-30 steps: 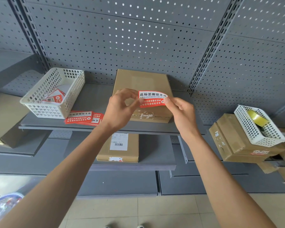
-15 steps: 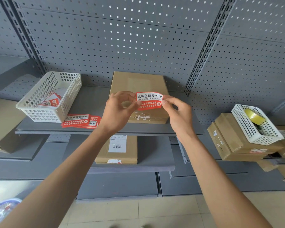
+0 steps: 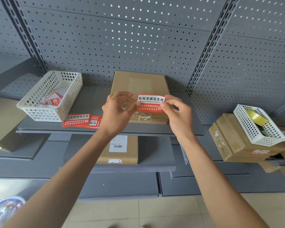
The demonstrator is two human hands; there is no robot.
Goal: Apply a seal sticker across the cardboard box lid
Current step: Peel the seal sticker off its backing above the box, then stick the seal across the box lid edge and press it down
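A flat brown cardboard box (image 3: pixel 139 83) lies on the grey shelf (image 3: pixel 95 102), its lid shut, with torn white label residue near its front edge. Both hands hold a red and white seal sticker (image 3: pixel 150 103) just above the front part of the lid. My right hand (image 3: pixel 178 113) pinches the sticker's right edge between thumb and forefinger. My left hand (image 3: pixel 117 111) pinches at its left edge, where something pale shows between the fingers. I cannot tell whether the sticker touches the lid.
A white mesh basket (image 3: pixel 31 111) with sticker scraps stands at the left, a stack of red stickers (image 3: pixel 81 121) beside it. Another box (image 3: pixel 120 150) lies on the lower shelf. At the right, a basket (image 3: pixel 260 137) with a tape roll (image 3: pixel 257 117) sits on stacked boxes.
The sticker, curved between my hands a second ago, is now held flat. Both hands stay over the front of the box.
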